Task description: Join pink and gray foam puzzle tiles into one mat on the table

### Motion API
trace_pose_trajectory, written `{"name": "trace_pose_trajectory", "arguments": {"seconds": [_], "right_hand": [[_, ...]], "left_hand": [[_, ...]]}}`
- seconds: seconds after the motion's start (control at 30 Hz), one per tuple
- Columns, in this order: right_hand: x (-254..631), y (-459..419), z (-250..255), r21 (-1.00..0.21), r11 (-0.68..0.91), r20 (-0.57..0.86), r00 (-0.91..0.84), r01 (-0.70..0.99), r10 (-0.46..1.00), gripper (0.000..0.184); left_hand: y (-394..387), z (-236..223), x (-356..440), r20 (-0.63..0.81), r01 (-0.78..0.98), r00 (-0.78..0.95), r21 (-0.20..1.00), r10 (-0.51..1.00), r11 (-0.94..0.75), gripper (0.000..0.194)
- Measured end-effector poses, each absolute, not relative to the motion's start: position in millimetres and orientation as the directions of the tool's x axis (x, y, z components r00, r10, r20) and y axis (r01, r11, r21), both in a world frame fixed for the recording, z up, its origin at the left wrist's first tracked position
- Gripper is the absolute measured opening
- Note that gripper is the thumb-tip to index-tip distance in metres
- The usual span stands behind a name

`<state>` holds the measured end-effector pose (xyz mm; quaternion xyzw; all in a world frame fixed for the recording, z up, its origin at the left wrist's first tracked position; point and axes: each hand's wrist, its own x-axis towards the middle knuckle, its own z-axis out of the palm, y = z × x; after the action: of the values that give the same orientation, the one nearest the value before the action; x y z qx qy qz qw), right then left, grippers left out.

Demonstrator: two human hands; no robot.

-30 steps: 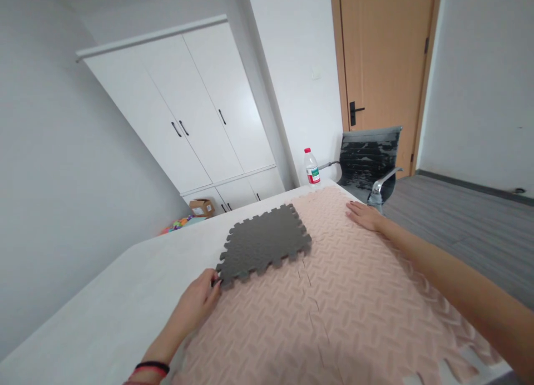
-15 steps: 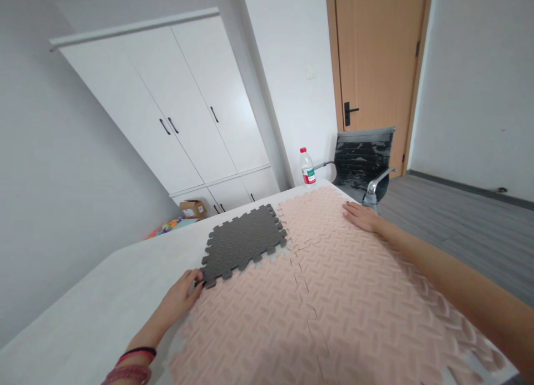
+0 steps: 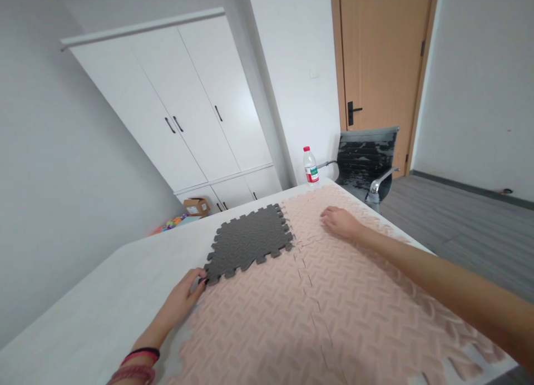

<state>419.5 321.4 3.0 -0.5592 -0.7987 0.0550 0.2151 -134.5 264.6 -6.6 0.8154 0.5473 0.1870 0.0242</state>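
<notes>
A dark grey foam puzzle tile [image 3: 250, 241] lies on the white table [image 3: 104, 301], its toothed edges set against the pink foam tiles [image 3: 334, 301] that cover most of the tabletop. My left hand [image 3: 183, 296] pinches the grey tile's near left corner with closed fingers. My right hand [image 3: 340, 222] rests flat on the far pink tile, fingers stretched out, a little right of the grey tile.
A plastic bottle with a red cap [image 3: 311, 166] stands at the table's far edge. A grey office chair [image 3: 369, 159] sits behind it by the wooden door [image 3: 377, 68]. White cupboards [image 3: 187, 112] line the left wall, with a cardboard box [image 3: 196, 207] on the floor.
The grey tile slid left off the pink tiles and now sits in the gap against their edges. My right hand moved left across the pink tile, nearer the grey one.
</notes>
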Motion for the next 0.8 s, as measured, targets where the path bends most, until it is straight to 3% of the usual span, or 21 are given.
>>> {"name": "trace_pose_trajectory", "arguments": {"seconds": [0.1, 0.3, 0.47, 0.6, 0.8], "right_hand": [[351.5, 318.0, 7.0, -0.407, 0.377, 0.236, -0.303, 0.832, 0.923, 0.032], [273.9, 325.8, 7.6, -0.564, 0.188, 0.096, -0.163, 0.804, 0.982, 0.035], [264.9, 325.2, 18.2, -0.661, 0.222, 0.163, -0.152, 0.717, 0.975, 0.039], [275.9, 324.0, 23.4, -0.666, 0.265, 0.229, -0.147, 0.697, 0.962, 0.039], [295.1, 324.2, 1.5, -0.61, 0.244, 0.193, -0.157, 0.754, 0.969, 0.033]], "left_hand": [[262.8, -8.4, -132.5, 0.272, 0.891, 0.313, 0.248, 0.91, -0.381, 0.021], [259.2, -10.0, -133.3, 0.276, 0.905, 0.286, 0.237, 0.918, -0.353, 0.018], [254.2, -8.0, -140.2, 0.325, 0.912, 0.255, 0.233, 0.911, -0.338, 0.021], [257.1, -10.1, -134.4, 0.332, 0.91, 0.244, 0.247, 0.911, -0.333, 0.023], [269.0, -10.8, -113.0, 0.318, 0.913, 0.217, 0.268, 0.923, -0.307, 0.023]]}}
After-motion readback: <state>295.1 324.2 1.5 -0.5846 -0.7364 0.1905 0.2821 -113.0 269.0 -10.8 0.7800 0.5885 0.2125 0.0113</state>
